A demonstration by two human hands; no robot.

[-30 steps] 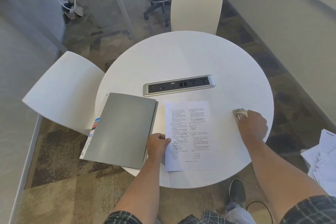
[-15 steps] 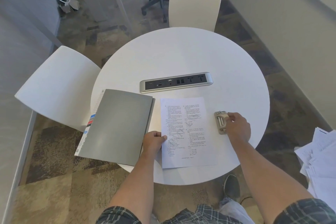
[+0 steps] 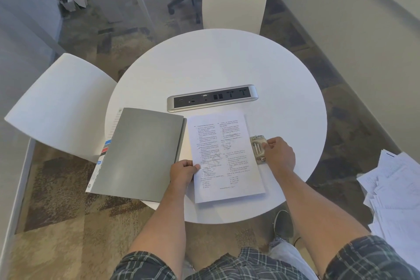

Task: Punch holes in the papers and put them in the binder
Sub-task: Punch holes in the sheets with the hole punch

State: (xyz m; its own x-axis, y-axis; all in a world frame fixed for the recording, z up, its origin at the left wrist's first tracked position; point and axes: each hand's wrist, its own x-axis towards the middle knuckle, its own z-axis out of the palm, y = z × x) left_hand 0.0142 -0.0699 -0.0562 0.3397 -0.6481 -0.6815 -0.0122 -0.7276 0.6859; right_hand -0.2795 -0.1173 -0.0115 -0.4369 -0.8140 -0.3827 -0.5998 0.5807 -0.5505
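While the left hand (image 3: pixel 183 171) pinches the papers (image 3: pixel 227 157) at centre frame, the right hand (image 3: pixel 278 154) grips the hole punch (image 3: pixel 257 148) touching their right edge.

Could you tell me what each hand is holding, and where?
Left hand pinches the printed white paper sheet at its left edge; right hand grips the small metal hole punch by its right side.

A round white desk (image 3: pixel 227 63) carries a closed grey binder (image 3: pixel 138 154) at left, printed papers (image 3: pixel 227 159) beside it, a hole punch (image 3: pixel 258 148) right, and a power strip (image 3: pixel 212 100) beyond.
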